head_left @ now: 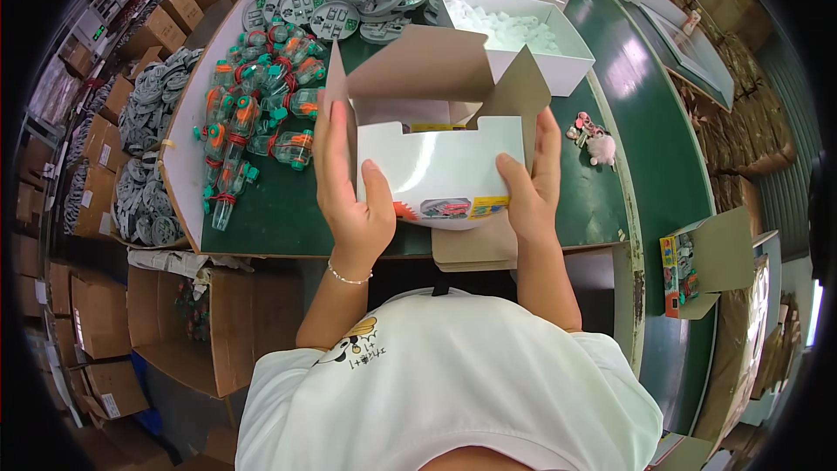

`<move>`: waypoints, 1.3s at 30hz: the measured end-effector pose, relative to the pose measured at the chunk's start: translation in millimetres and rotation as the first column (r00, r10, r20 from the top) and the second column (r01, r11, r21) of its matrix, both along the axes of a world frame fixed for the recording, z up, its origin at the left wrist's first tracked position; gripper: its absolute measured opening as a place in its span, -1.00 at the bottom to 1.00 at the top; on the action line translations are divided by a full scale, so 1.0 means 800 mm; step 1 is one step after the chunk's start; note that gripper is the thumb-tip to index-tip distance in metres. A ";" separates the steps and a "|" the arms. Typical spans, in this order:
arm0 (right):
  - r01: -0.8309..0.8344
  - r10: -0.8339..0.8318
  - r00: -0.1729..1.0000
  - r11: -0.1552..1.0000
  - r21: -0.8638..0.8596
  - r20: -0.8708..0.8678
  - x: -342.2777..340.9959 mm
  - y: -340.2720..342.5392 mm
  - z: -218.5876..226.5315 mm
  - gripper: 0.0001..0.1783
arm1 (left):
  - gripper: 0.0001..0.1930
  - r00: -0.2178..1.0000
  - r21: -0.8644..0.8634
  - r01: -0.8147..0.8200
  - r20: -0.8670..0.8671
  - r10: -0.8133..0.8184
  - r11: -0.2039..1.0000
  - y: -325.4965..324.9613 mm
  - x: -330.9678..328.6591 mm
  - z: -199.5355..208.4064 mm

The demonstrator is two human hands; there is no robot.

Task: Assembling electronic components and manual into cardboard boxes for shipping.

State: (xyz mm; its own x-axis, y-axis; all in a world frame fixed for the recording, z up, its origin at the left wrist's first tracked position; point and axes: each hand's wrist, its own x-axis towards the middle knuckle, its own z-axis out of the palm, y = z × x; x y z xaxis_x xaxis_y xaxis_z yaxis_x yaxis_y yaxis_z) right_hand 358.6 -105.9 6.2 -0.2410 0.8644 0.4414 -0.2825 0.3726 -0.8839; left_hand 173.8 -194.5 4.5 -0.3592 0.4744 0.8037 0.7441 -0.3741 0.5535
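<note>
Between my two hands, a white printed carton [440, 164] is held over the near edge of the green table, its brown-lined flaps standing up at the top. My left hand [353, 196] presses its left side, with the thumb on the front face. Against the right side lies my right hand [534, 183], its thumb also on the front. The carton's inside is mostly hidden by the front panel. Left of it lie several clear plastic pieces [253, 109] with orange and green parts, some bound with red bands.
Grey round parts [335, 21] are piled at the table's back. A white box [558, 70] of small white pieces stands back right, near a pink fluffy trinket [601, 150]. At far right is an open filled carton [689, 266]. Brown boxes [179, 331] stand below left.
</note>
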 end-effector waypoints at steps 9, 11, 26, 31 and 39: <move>0.034 -0.044 0.992 0.996 0.088 0.118 -0.008 0.014 0.004 -0.10 | -0.48 0.952 -0.138 0.173 -0.230 -0.202 0.975 -0.006 -0.015 -0.006; 0.102 -0.113 0.988 0.989 0.108 0.105 -0.008 0.018 -0.003 -0.13 | -0.50 0.928 -0.319 0.085 -0.321 -0.192 0.944 -0.008 -0.012 0.005; -0.267 0.314 0.857 0.949 -0.168 0.408 0.016 0.101 0.028 -0.13 | -0.27 0.901 -0.569 0.414 0.142 -0.411 0.711 0.025 -0.070 0.051; -0.425 0.421 0.715 0.896 -0.132 0.558 0.003 0.145 0.036 -0.14 | -0.18 0.883 -0.482 0.359 -0.100 -0.458 0.799 0.062 -0.099 0.057; -0.664 0.491 0.547 0.748 -0.006 0.678 -0.005 0.169 0.047 -0.59 | -0.18 0.791 -0.639 0.502 0.065 -0.608 0.583 0.067 -0.107 0.077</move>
State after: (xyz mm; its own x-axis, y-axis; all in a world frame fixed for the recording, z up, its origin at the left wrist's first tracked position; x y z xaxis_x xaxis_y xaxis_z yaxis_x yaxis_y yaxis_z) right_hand 354.8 29.4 43.5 -0.9306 0.3309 0.1563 0.0485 0.5348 -0.8436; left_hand 88.6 -141.0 66.0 0.2355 0.9277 0.2897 0.5949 -0.3733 0.7118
